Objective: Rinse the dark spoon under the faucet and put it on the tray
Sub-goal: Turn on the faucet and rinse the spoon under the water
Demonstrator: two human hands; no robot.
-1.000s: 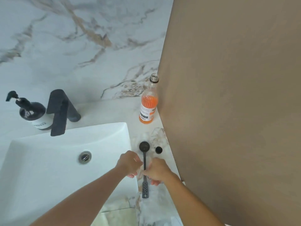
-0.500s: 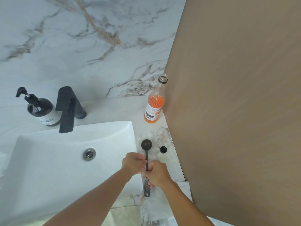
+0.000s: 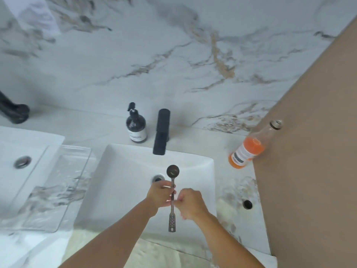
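The dark spoon (image 3: 172, 190) is a long-handled measuring spoon, held level over the white sink (image 3: 119, 182) with its round bowl pointing away from me. My left hand (image 3: 160, 196) and my right hand (image 3: 190, 203) both pinch the middle of its handle from either side. The black faucet (image 3: 161, 131) stands at the sink's back rim, its spout just beyond the spoon's bowl; no water is visible. The clear tray (image 3: 58, 188) lies on the counter to the left of the sink.
A dark soap pump bottle (image 3: 136, 126) stands left of the faucet. An open bottle of orange drink (image 3: 249, 149) and a small black cap (image 3: 247, 204) sit on the marble counter at the right, against a tan panel (image 3: 309, 151). A second sink (image 3: 17, 151) is at far left.
Both hands have lifted the spoon off the counter at the sink's right and carried it left over the basin. The view has swung left, so the tray and second sink now show.
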